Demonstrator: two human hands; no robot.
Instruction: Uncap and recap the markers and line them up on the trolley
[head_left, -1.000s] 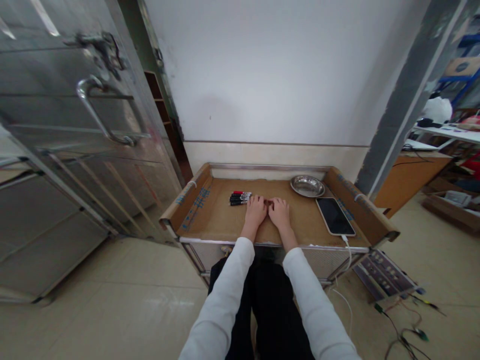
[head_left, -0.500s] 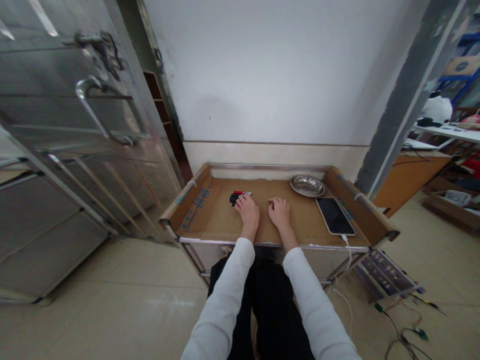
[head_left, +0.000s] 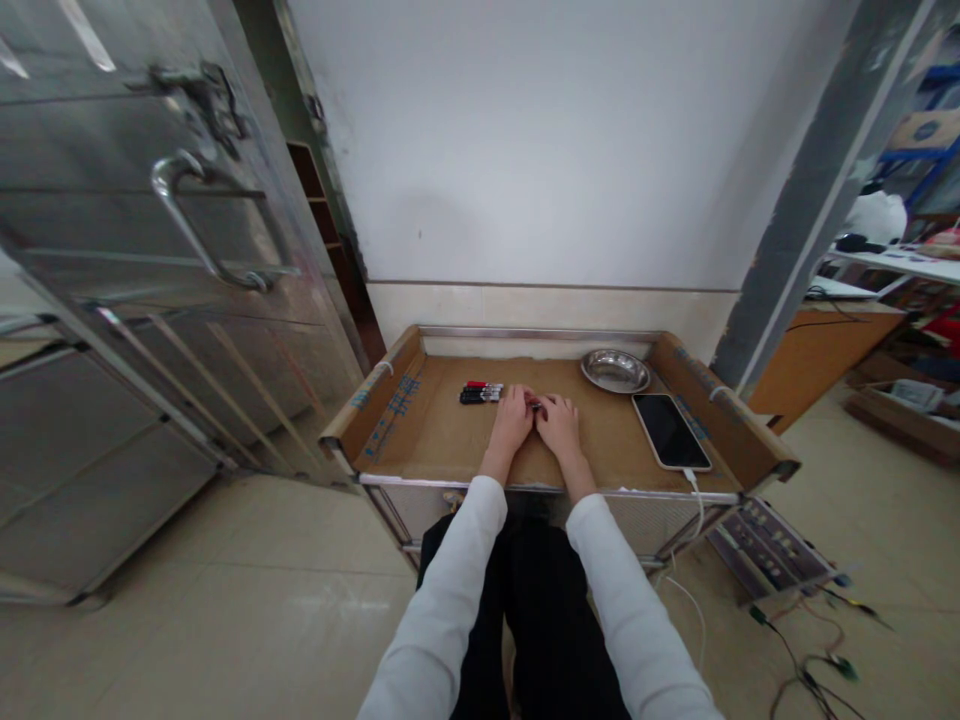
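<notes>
A small, dark, slender object (head_left: 535,406) is lying between the left hand (head_left: 513,415) and the right hand (head_left: 556,420), left of the round, shallow, silver metal dish (head_left: 615,372) and nearer the person. Both hands are forming a narrow pinch on this object; the fingers are hiding most of it, so its long axis and pointing direction cannot be confirmed.

The row of slim black and red pens (head_left: 480,392) is lying on the brown, cardboard-covered bench (head_left: 427,430), well left of the dish. The left hand is resting just beside it and is the nearer one; the right hand is resting nearer the dish. The pens' long axes are running left to right, pale printed ends pointing dishward, dark ends pointing away.
</notes>
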